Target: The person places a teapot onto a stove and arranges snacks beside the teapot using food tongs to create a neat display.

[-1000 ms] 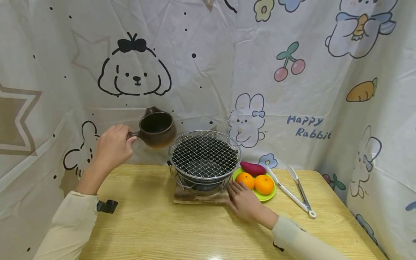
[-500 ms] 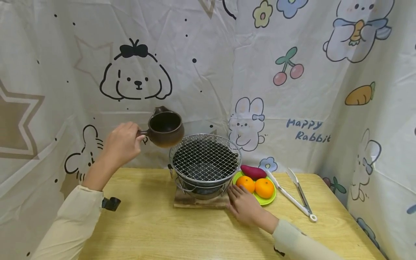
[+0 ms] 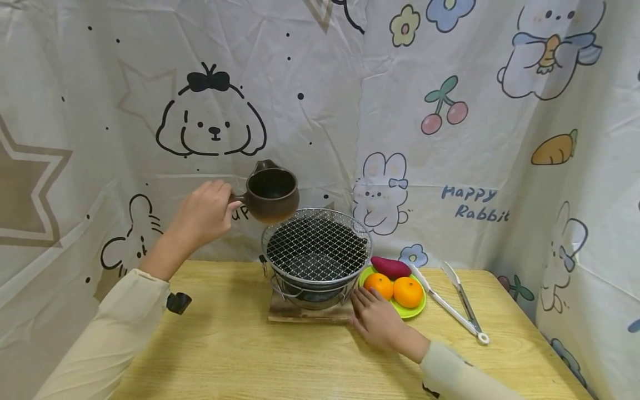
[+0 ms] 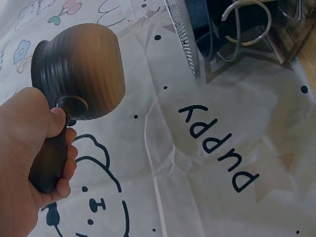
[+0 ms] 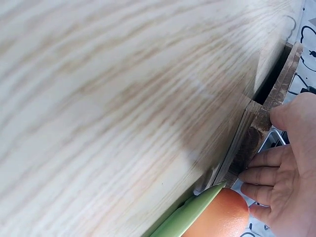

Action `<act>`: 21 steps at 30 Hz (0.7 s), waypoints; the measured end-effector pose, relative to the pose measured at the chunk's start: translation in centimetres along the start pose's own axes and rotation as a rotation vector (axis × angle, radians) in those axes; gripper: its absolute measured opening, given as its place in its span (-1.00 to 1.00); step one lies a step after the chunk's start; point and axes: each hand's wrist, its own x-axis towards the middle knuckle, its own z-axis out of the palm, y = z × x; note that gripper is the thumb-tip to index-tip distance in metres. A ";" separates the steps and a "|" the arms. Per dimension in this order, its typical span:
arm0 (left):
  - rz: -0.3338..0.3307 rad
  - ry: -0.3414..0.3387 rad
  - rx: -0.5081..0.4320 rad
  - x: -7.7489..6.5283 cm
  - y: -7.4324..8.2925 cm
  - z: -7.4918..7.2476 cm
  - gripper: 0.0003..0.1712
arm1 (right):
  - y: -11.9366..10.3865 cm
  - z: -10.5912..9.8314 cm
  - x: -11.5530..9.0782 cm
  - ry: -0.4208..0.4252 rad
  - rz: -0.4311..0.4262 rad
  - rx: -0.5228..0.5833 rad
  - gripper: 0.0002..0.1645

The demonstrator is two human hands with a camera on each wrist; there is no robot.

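Note:
My left hand (image 3: 207, 211) grips the straight side handle of a brown clay teapot (image 3: 272, 194), held in the air at the grill's back left. The left wrist view shows fingers and thumb wrapped round its dark handle (image 4: 52, 163). Below and to the right stands a round tabletop grill (image 3: 315, 250) with a wire mesh top, set on a wooden board (image 3: 295, 315). My right hand (image 3: 377, 319) touches the board's right end with extended fingers. In the right wrist view those fingers (image 5: 264, 177) lie against the board (image 5: 284, 81), close to an orange (image 5: 219, 215).
A green plate (image 3: 407, 314) right of the grill bears two oranges (image 3: 408, 292) and a purple sweet potato (image 3: 390, 268). White-handled tongs (image 3: 446, 304) lie spread farther right on the wooden table (image 3: 300, 361). A printed cloth (image 3: 320, 111) hangs behind.
My left hand has carried the teapot to the right, until it overlaps the grill's back left rim in the head view. My right hand stays at the board.

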 end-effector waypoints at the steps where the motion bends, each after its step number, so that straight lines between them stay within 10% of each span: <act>1: 0.008 -0.002 -0.003 0.2 0.1 0.0 -0.78 | 0.0 0.0 0.0 -0.006 0.003 0.001 -0.35; 21: 0.075 -0.050 -0.021 3.9 2.0 -0.9 -0.75 | -0.1 0.0 0.1 -0.019 0.000 -0.012 -0.35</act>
